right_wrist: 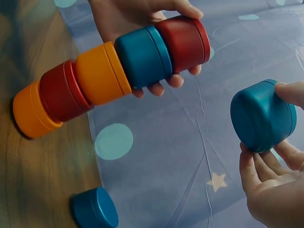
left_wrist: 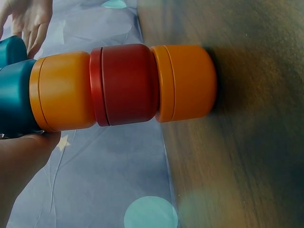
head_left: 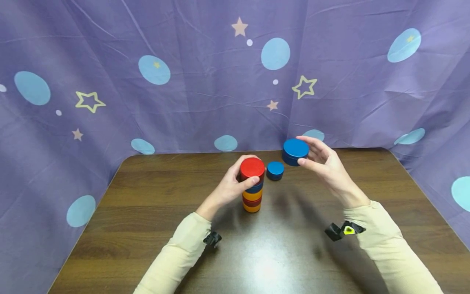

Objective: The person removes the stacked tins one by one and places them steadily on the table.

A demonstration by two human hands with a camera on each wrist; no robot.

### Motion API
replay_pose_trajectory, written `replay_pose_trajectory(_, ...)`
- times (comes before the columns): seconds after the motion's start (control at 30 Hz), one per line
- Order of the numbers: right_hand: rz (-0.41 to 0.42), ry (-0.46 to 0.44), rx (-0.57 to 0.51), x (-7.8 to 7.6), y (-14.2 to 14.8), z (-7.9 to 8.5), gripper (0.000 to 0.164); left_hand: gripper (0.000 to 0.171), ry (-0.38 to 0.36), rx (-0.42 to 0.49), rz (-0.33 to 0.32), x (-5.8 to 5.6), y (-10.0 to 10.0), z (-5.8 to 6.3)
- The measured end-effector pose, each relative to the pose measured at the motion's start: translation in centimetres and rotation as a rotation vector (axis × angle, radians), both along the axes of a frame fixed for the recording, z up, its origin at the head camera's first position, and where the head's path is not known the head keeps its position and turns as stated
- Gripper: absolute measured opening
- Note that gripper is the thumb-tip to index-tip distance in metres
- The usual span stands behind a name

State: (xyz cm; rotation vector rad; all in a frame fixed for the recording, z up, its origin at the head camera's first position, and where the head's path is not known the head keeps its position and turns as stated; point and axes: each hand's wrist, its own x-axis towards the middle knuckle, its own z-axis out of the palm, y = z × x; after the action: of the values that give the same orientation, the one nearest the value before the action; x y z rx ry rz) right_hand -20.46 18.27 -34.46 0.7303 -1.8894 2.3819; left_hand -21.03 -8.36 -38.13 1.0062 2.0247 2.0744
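Note:
A tower of round lidded tins stands upright on the table: orange (right_wrist: 35,111) at the bottom, then red (right_wrist: 64,92), orange (right_wrist: 102,73), blue (right_wrist: 142,57), and red (head_left: 252,167) on top. My left hand (head_left: 228,184) grips its upper part, fingers behind and thumb across the front of the top red tin. To the right, clear of the tower, my right hand (head_left: 329,169) holds a blue tin (head_left: 295,150) in the air between thumb and fingers. A smaller-looking blue tin (head_left: 275,170) sits on the table behind and right of the tower.
The brown wooden table (head_left: 154,204) ends at the back against a purple curtain (head_left: 205,102) with stars and ovals. Black straps with small devices (head_left: 345,230) are on both wrists, over cream sleeves (head_left: 180,245).

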Motion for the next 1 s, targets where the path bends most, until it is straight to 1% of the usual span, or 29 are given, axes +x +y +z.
replay_pose_trajectory(0.13, -0.003, -0.008, -0.013, -0.1, 0.5, -0.3, 0.052, 0.074, -0.005, 0.007, -0.011, 0.0, 0.0, 0.0)
replay_pose_trajectory(0.23, -0.013, -0.009, 0.000, -0.1, 0.8, -0.4, 0.051, 0.074, -0.005, 0.008, -0.013, 0.0, 0.0, 0.0)
replay_pose_trajectory(0.4, -0.034, -0.005, 0.028, -0.1, 1.4, -0.7, 0.051, 0.069, -0.005, -0.003, -0.005, -0.1, 0.0, -0.1)
replay_pose_trajectory(0.5, -0.042, -0.006, 0.027, -0.2, 1.6, -1.0, 0.052, 0.066, -0.010, -0.009, -0.004, -0.1, 0.0, -0.2)
replay_pose_trajectory(0.67, -0.056, 0.000, 0.042, -0.3, 1.9, -2.0, 0.052, 0.067, -0.014, -0.013, -0.002, -0.1, 0.0, -0.2)
replay_pose_trajectory(0.9, -0.077, 0.004, 0.096, -0.4, 2.0, -3.5, 0.053, 0.064, -0.012, -0.015, -0.001, -0.1, -0.1, -0.2)
replay_pose_trajectory(1.0, -0.090, -0.006, 0.117, -0.4, 2.1, -4.0, 0.053, 0.068, -0.009, -0.011, -0.003, -0.1, 0.0, -0.3)
